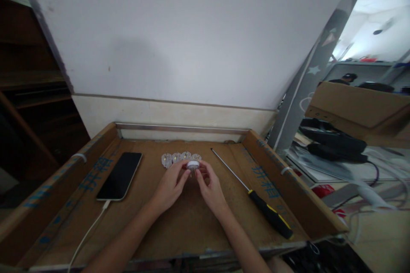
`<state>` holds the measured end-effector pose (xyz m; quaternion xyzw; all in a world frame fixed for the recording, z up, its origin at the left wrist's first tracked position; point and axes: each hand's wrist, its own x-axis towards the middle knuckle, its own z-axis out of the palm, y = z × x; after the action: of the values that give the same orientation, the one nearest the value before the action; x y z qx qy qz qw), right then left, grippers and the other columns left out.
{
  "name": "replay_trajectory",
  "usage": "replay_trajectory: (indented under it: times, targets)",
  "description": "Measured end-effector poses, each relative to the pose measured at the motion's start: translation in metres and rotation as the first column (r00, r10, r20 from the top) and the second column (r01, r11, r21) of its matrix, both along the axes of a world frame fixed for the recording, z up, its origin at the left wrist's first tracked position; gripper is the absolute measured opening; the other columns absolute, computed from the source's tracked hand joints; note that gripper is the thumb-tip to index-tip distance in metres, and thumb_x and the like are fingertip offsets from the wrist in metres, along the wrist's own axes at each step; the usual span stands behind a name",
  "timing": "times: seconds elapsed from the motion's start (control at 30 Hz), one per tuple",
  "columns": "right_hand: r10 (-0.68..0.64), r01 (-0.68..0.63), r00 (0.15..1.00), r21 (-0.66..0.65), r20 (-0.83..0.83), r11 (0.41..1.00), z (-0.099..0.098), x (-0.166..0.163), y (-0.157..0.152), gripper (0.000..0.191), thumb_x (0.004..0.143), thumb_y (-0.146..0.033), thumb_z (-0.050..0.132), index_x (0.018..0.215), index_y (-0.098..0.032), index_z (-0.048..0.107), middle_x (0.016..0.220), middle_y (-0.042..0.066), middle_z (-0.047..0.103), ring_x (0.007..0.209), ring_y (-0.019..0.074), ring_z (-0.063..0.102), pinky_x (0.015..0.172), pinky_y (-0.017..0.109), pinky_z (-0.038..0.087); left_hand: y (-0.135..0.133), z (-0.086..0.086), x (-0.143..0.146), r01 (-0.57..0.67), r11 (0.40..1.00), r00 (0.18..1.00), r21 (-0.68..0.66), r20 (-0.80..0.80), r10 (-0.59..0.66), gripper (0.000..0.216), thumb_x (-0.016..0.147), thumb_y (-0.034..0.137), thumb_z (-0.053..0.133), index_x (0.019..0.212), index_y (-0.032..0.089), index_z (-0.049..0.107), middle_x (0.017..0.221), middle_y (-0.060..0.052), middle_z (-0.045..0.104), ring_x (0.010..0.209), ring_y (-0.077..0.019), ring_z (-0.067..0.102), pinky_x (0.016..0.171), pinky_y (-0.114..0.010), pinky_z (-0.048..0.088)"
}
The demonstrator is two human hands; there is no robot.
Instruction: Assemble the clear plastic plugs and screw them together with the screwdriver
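Note:
Between my two hands is a small round white and clear piece (193, 164), with what look like thin metal prongs pointing down toward me. My left hand (172, 182) pinches its left side between thumb and fingers. On the right side, my right hand (209, 183) grips it in the same manner. Just behind my fingers stands a row of several clear round plastic pieces (166, 159) with brass-coloured metal inside. The rightmost of these is partly covered by the held piece and my fingertips.
A shallow cardboard tray (192, 230) with raised sides holds everything. On its left lies a phone (120, 177) with a white cable (88, 232). A black and yellow screwdriver (270, 213) lies to the right. Behind rises a white wall (179, 42). A person (347, 78) is far right.

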<state>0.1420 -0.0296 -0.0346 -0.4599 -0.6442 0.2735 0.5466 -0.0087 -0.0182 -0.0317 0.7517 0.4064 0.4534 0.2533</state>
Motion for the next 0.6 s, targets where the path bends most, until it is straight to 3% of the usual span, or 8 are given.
replay_trajectory:
  times: [0.43, 0.6]
  targets:
    - [-0.085, 0.068, 0.986, 0.122, 0.14, 0.99, 0.004, 0.0, 0.0, 0.02, 0.087, -0.029, 0.048, 0.103, -0.02, 0.058, 0.093, 0.006, 0.063, 0.081, 0.0163, 0.059, 0.072, 0.03, 0.049, 0.001, -0.001, 0.002, 0.006, 1.0, 1.0, 0.004, -0.023, -0.006, 0.029, 0.093, 0.032, 0.036, 0.116, 0.019, 0.05, 0.112, -0.01, 0.06, 0.104, -0.0215, 0.055, 0.092, -0.037, 0.042]
    - [-0.161, 0.135, 0.981, 0.215, 0.109, 0.967, 0.017, -0.005, -0.041, 0.031, 0.085, -0.033, 0.054, 0.114, -0.023, 0.054, 0.109, 0.009, 0.058, 0.101, 0.0212, 0.054, 0.087, 0.04, 0.046, 0.004, 0.003, 0.0, -0.129, 0.992, 0.989, -0.014, 0.074, 0.129, 0.028, 0.092, 0.034, 0.037, 0.111, 0.019, 0.051, 0.109, -0.01, 0.061, 0.1, -0.0225, 0.057, 0.089, -0.038, 0.043]
